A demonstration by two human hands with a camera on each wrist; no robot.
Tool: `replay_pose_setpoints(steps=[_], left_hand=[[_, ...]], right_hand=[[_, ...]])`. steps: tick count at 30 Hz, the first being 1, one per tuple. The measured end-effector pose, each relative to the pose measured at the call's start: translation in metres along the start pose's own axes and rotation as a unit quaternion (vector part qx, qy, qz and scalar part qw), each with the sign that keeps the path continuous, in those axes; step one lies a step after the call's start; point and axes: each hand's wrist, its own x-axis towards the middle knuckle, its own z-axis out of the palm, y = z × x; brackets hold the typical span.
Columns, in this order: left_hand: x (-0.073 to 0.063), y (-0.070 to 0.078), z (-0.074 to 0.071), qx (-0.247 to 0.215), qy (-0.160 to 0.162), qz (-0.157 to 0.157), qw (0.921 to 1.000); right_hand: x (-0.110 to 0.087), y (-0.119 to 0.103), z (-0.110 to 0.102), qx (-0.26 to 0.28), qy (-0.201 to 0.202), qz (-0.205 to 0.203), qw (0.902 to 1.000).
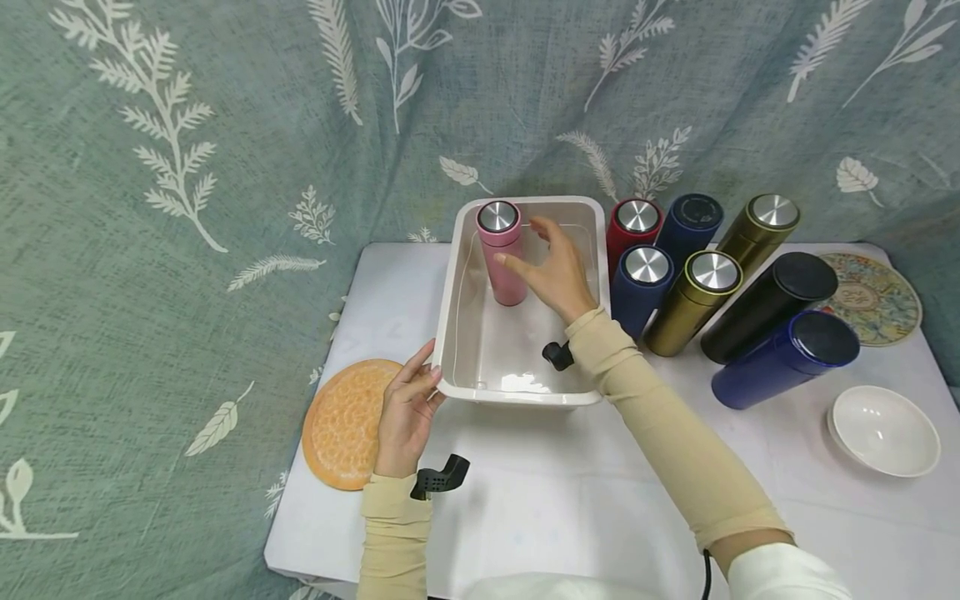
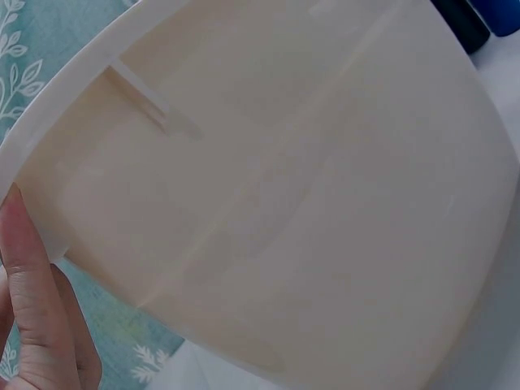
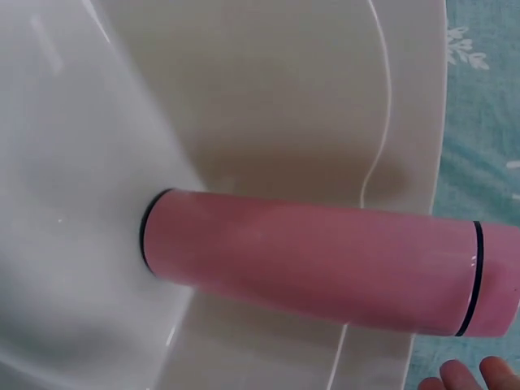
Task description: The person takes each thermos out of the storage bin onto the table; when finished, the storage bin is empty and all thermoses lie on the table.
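A pink thermos bottle (image 1: 506, 271) with a silver-topped lid stands upright in the far left part of a white plastic basin (image 1: 521, 392). My right hand (image 1: 555, 271) is over the basin beside the bottle, fingers spread and curved, the thumb tip overlapping the bottle's side in the head view. From the right wrist, fingertips (image 3: 461, 377) show a gap from the pink lid. My left hand (image 1: 408, 408) holds the basin's near left corner at the rim. In the left wrist view, a finger (image 2: 24, 252) lies against that rim, with others behind it.
Right of the basin stand several thermos bottles: red (image 1: 622, 237), dark blue (image 1: 637, 292), gold (image 1: 682, 317), black (image 1: 765, 304) and bright blue (image 1: 772, 362). A patterned round mat (image 1: 881, 304) and a white bowl (image 1: 885, 429) lie farther right. An orange round mat (image 1: 341, 425) lies at left.
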Motion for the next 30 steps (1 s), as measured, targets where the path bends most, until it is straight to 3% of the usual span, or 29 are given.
replay_pose_setpoints(steps=[13, 30], left_hand=[[-0.001, 0.000, 0.000, 0.010, -0.001, 0.001, 0.9999], [-0.001, 0.001, -0.002, 0.010, -0.007, 0.002, 0.9999]], right_hand=[[0.015, 0.003, 0.014, 0.012, 0.019, -0.021, 0.9995], [0.029, 0.010, 0.025, 0.015, -0.003, -0.017, 0.9997]])
